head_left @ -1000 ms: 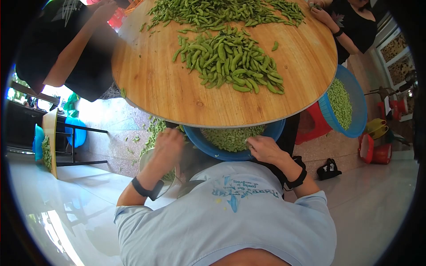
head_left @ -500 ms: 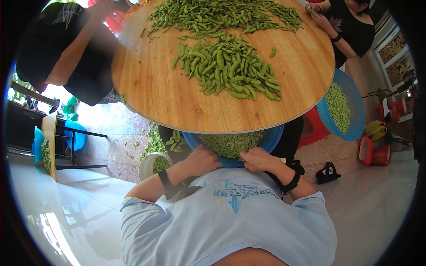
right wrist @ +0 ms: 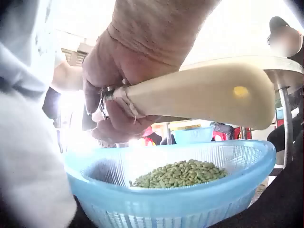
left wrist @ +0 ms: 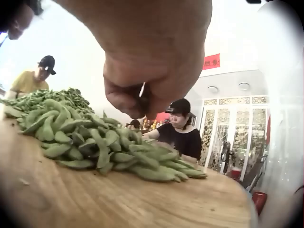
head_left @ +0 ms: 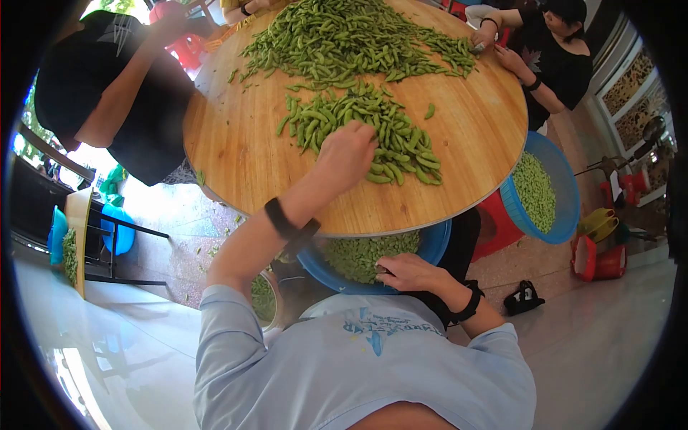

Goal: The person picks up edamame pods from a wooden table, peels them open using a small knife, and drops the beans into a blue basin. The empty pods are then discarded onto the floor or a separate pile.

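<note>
My left hand is over the near pile of green soybean pods, its fingers curled and the fingertips at the pods in the head view. The left wrist view has the thumb and fingers drawn together just above the pods; I cannot tell whether they hold one. My right hand grips a tool with a thick cream handle, its working end hidden among the fingers. That hand is above a blue plastic basket of shelled green beans, set at my lap.
A larger pod heap covers the far part of the round wooden table. Another blue basket of beans stands at right. A pale bucket sits low at left. People sit around the table; a red stool is near its edge.
My left hand went from beside the basket to above it, then up and forward onto the pod pile. The right hand stays over the basket with the tool.
</note>
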